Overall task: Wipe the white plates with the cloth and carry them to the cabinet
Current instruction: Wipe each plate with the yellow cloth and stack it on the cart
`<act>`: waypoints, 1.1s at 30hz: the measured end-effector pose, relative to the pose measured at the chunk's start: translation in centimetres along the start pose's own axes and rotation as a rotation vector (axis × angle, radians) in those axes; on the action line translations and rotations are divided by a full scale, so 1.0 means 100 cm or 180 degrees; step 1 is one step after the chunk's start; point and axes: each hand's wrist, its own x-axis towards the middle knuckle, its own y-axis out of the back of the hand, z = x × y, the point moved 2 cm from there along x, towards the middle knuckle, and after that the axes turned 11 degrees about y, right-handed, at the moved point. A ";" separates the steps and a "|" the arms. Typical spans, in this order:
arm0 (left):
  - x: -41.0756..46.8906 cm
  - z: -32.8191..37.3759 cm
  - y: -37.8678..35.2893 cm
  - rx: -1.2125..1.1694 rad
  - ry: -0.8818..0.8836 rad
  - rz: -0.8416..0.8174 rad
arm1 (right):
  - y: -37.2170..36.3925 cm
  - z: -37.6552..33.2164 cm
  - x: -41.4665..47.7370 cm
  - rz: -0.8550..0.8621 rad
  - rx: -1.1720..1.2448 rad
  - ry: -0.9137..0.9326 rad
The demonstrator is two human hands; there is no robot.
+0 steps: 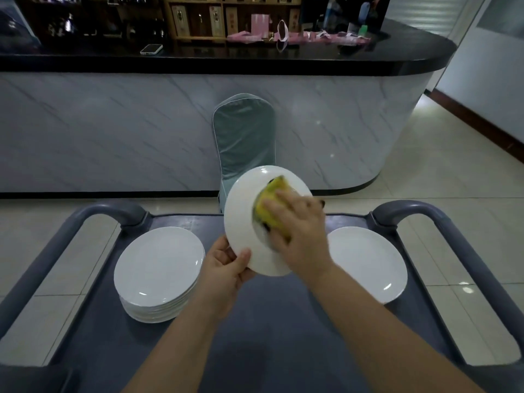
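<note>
Bar counter (170, 131), far side of the scene: pale marble-patterned front, glossy black top, right end rounded. Wooden shelving (226, 18) stands behind it, contents too dark to identify.

Floor (453, 188): light glossy tiles, visible to the right of the counter and either side of the cart.

Cart (272, 330), nearest the viewer: dark blue-grey flat deck with a curved grey handle rail on the left and on the right.

Chair (243, 137): grey-green fabric cover, upright, between the cart's far edge and the counter front, partly hidden by the raised plate.

Stack of white plates (158, 268): on the cart deck, left side, several deep; exact count cannot be told.

Single white plate (368, 262): lying flat on the cart deck, right side, partly behind the right forearm, well apart from the stack.

Held white plate (243, 217): raised above the middle of the cart, tilted up on edge so its face turns toward the viewer and to the right.

Right hand (297, 231): fingers laid flat and slightly spread over the cloth, pressing it against the centre of the held plate.

Left hand (226, 268): pinching the plate's near lower rim, thumb on the face, fingers behind.

Cloth (273, 205): yellow, bunched, between the right hand and the plate face, showing beyond the fingertips.

Pink items (297, 36): scattered on the black top, far right; kind unclear.

Phone (151, 49): lying flat on the black top, far left of centre
</note>
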 end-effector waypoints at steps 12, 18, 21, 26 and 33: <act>0.006 -0.015 -0.008 0.0570 0.0159 -0.0010 | 0.005 0.016 -0.020 -0.0160 0.0057 -0.0073; 0.007 -0.006 0.002 0.0770 0.0197 -0.0053 | 0.033 0.058 -0.082 -0.0250 0.0274 -0.0522; 0.005 -0.010 -0.003 0.1216 0.0179 -0.0198 | 0.033 0.087 -0.040 0.0044 0.0279 -0.1514; 0.013 -0.006 -0.012 0.1315 0.0042 -0.0144 | 0.001 0.007 -0.009 -0.0415 0.0399 0.0133; 0.008 -0.010 -0.007 0.1309 0.0042 0.0005 | 0.000 0.030 0.017 -0.0418 0.0237 -0.0588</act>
